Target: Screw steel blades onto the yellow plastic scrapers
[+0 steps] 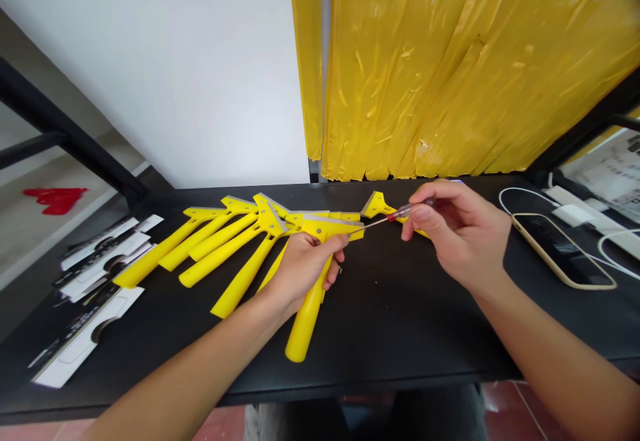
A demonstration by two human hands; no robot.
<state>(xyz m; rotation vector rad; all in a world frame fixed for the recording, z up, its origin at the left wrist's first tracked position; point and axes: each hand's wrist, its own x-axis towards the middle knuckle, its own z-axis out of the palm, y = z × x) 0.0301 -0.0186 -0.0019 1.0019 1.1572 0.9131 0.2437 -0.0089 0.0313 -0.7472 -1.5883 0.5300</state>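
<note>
My left hand (305, 261) is closed round the neck of a yellow scraper (306, 324), whose wide head faces away from me and whose handle points toward me. Between the fingers of my right hand (457, 228) is a screwdriver (399, 213) with a clear reddish handle. Its thin shaft reaches left to the scraper's head, the tip close to the right-hand screw by my left thumb; whether it sits in the screw I cannot tell. Several more yellow scrapers (220, 238) lie fanned out to the left, and another scraper (375, 204) lies behind the screwdriver.
Folded black-and-white cardboard sleeves (85, 341) lie on the left of the black tabletop (400, 334). At the right are a phone (563, 248) and a white power strip (595, 218) with cables. A white panel (200, 74) and yellow plastic sheeting (450, 74) stand behind.
</note>
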